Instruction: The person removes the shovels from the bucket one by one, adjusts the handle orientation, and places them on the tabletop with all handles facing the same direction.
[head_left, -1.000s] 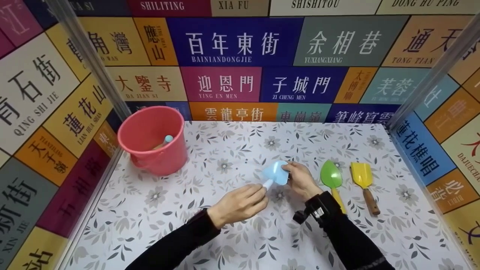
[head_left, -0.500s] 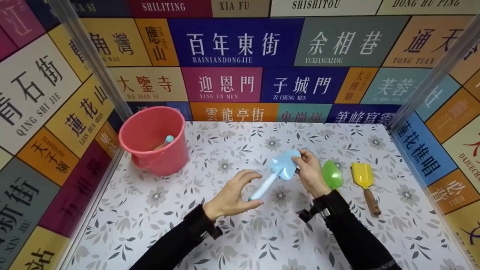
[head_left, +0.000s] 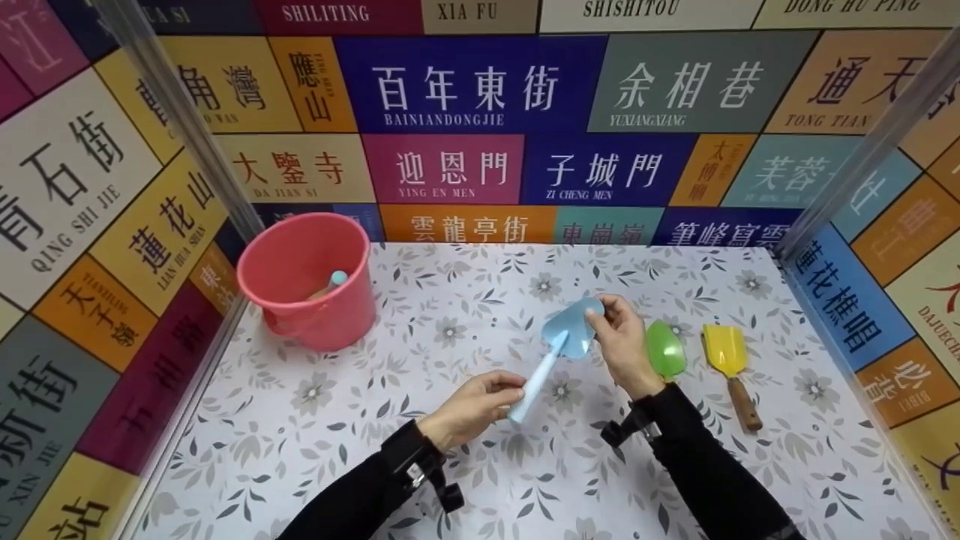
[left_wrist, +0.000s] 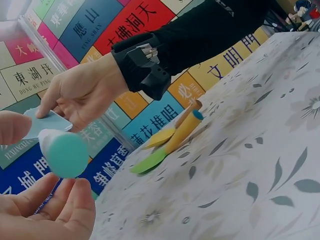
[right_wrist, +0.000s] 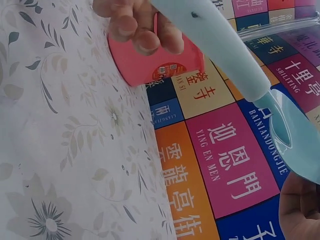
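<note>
Held trowel [head_left: 565, 337] right of bucket [head_left: 337, 321]

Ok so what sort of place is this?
Probably an indoor booth, perhaps set up for recording: sign-printed walls with corner posts stand around the flower-patterned surface on three sides.

What colour! Lettered walls [head_left: 472, 82] rise on three sides in bold blocks. Pale posts [head_left: 201, 150] line both back corners, and the white desk [head_left: 450, 281] wears a grey floral print
</note>
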